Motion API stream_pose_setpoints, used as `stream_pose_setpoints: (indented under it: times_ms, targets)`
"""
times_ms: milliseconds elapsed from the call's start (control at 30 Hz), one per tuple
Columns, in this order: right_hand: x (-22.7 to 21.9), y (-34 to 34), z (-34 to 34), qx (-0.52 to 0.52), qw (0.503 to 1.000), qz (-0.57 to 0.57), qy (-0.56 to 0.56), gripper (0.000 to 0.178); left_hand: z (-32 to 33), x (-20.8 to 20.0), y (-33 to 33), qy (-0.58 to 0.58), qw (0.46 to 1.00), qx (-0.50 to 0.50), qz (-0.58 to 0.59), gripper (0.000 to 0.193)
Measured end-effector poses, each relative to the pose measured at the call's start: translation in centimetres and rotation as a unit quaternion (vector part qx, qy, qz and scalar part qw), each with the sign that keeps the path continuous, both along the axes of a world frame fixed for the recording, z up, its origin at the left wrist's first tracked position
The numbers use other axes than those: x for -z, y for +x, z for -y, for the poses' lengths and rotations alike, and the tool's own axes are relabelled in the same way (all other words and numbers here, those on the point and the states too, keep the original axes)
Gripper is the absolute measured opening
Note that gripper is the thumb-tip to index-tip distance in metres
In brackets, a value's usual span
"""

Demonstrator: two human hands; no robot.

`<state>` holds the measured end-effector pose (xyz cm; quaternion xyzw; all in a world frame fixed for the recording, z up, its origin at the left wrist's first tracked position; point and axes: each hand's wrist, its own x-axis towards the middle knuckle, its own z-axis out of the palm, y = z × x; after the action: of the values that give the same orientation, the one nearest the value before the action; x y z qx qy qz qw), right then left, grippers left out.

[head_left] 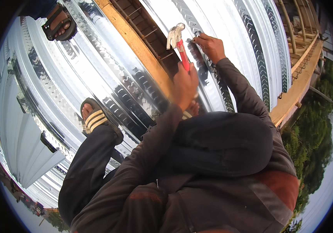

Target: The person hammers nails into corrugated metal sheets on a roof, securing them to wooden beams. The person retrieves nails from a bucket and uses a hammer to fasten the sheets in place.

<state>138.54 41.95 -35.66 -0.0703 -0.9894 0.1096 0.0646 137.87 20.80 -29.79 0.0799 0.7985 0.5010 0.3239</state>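
Well, the left hand (186,84) clenching the hammer (180,47) could misaim, bruising the upper-centre right hand (212,47) pinching maybe a nail (191,40)

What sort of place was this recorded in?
Probably an outdoor construction site, perhaps on a raised deck or roof: ribbed metal sheets lie underfoot, a wooden beam borders a gap with bars across it, and trees show beyond the edge.

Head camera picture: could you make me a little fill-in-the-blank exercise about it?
1. The hammer is in the person's ____ hand, while the other hand is over shiny metal sheets.
2. The colour of the hammer's handle is ____.
3. Another person's sandalled foot shows near the picture's upper ____ corner.

Missing words: left; red; left.
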Motion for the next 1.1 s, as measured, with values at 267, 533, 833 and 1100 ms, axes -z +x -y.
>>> stream_pose_setpoints:
  times_ms: [267, 533, 833, 1100]
  targets:
    - [0.0, -0.6, -1.2, 0.001, 1.0, -0.006, 0.002, 0.017, -1.1, -0.7, -1.5, 0.016, 1.0, -0.01, -0.012, 0.037]
    - [0.5, 0.0, -1.1, -0.01, 1.0, -0.001, -0.005, 0.021, -1.7, 1.2, 1.1, -0.001, 0.999, 0.043, -0.005, 0.034]
    - [0.4, 1.1, -1.1, 0.082, 0.996, -0.019, -0.001, 0.021, -2.2, 0.0, 0.3, 0.033, 0.999, 0.005, -0.015, 0.029]
    - [-0.2, 6.9, -0.2, 0.23, 0.97, -0.067, -0.039, 0.039, -3.2, 2.7, 1.7, -0.027, 0.995, 0.085, -0.04, 0.034]
